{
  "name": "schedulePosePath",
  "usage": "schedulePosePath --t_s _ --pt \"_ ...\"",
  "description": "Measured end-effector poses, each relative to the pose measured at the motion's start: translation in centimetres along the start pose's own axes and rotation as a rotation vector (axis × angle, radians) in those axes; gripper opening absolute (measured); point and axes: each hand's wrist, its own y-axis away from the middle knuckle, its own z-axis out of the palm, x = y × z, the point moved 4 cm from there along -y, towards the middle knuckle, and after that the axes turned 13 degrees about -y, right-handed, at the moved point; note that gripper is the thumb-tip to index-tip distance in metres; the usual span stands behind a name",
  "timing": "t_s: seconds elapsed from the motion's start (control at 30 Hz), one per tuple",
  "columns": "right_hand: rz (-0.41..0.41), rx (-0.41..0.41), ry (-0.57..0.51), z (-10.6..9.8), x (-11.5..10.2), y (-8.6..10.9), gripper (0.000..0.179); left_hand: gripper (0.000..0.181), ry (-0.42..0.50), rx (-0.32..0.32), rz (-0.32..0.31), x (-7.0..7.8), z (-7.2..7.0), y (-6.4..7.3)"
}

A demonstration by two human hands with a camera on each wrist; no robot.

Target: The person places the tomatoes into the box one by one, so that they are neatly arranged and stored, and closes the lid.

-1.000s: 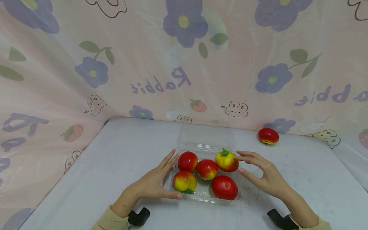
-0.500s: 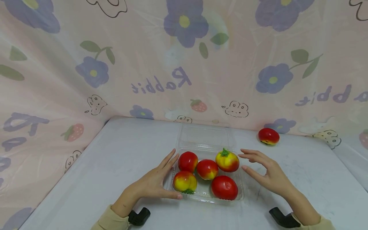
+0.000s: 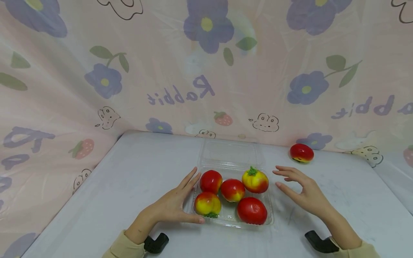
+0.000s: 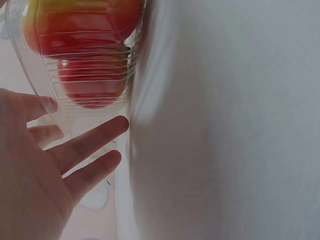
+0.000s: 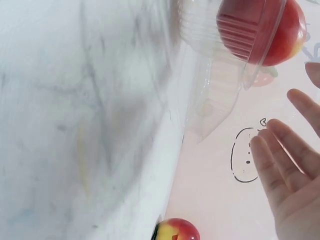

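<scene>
A clear plastic clamshell box (image 3: 230, 223) stands on the table with its lid (image 3: 231, 152) folded back. Inside lie several glossy red-and-yellow toy fruits, among them a plain red one (image 3: 252, 210) at front right and a yellow one with a green leafy top (image 3: 255, 180) behind it. My left hand (image 3: 174, 204) is spread along the box's left side, thumb at the front corner; in the left wrist view its straight fingers hold nothing, and some lie at the rim. To the right of the box, my right hand (image 3: 306, 193) hovers apart from it, fingers loosely bent around nothing.
Another red toy fruit (image 3: 301, 153) lies alone at the back right, near the curtain. A patterned curtain (image 3: 206, 71) hangs behind and to the left of the white table (image 3: 145, 157). Black wrist mounts (image 3: 156, 243) sit at both sleeves.
My right hand has moved off the yellow fruit, rightward and slightly back, so a gap separates it from the box. The left hand and the fruits have stayed put.
</scene>
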Motion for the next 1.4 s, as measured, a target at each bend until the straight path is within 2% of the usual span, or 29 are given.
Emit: schedulePosePath --t_s 0.13,0.53,0.9,1.13,1.4 --pt "0.041 -0.006 0.013 -0.2 0.5 0.0 0.039 0.113 -0.001 0.000 0.000 -0.1 0.0 0.0" --pt "0.057 0.000 0.031 -1.1 2.1 -0.1 0.037 0.115 0.000 0.004 0.016 0.0 0.0 0.1" --pt "0.150 -0.015 0.072 -1.5 3.3 -0.1 0.040 0.114 -0.002 0.004 0.017 -0.1 0.1 0.0" --pt "0.159 -0.007 0.080 -1.9 3.9 -0.3 0.042 0.114 -0.003 0.005 0.017 -0.1 0.0 0.0" --pt "0.141 0.010 0.040 -2.2 4.5 -0.5 0.042 0.114 -0.005 0.004 0.020 -0.1 0.0 0.0"
